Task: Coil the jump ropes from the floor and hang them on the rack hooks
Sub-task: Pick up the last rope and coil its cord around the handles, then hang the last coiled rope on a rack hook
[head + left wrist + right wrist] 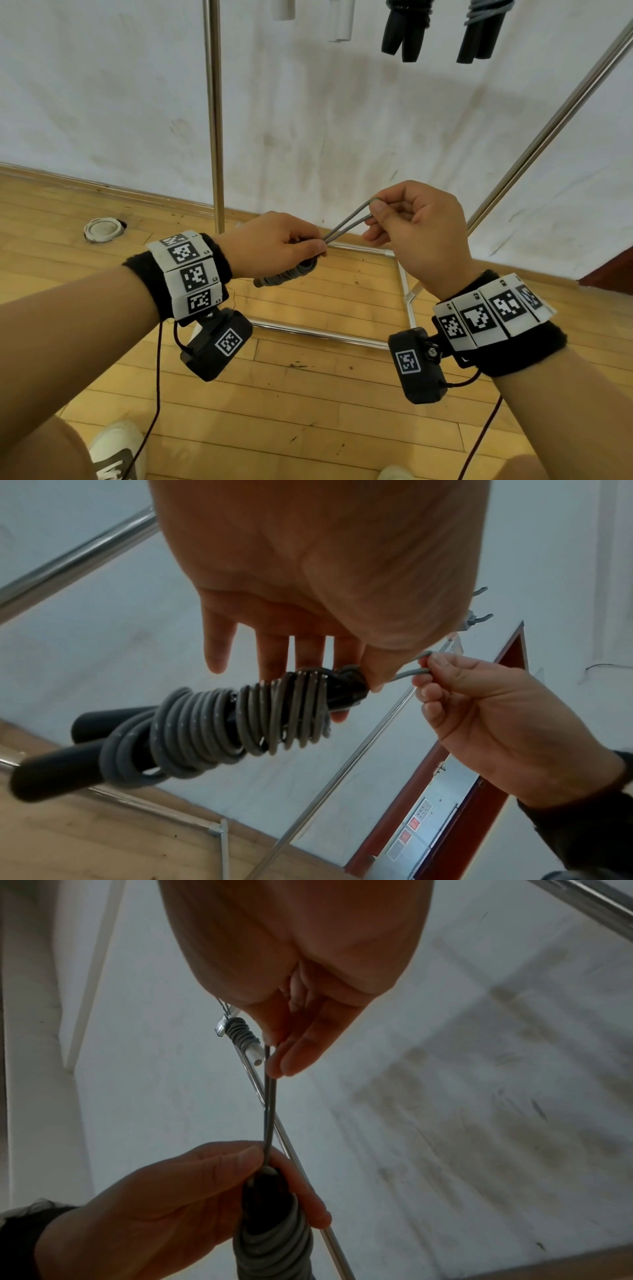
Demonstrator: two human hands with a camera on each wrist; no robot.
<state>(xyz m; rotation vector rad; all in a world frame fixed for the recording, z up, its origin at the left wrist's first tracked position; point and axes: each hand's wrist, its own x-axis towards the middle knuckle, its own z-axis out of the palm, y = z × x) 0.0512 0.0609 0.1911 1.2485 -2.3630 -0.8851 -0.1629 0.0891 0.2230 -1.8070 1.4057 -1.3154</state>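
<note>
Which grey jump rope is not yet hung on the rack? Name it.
The grey jump rope coiled round black handles in the left hand; the right hand pinches its free loop. The other black-handled bundles already hang above.

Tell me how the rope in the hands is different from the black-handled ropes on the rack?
The held rope lies sideways in the left hand; the hung ropes dangle handles-down from the rack. The held rope has a loop pulled out by the right hand; on the hung ropes no such loop shows. All have grey cord wound round black handles.
</note>
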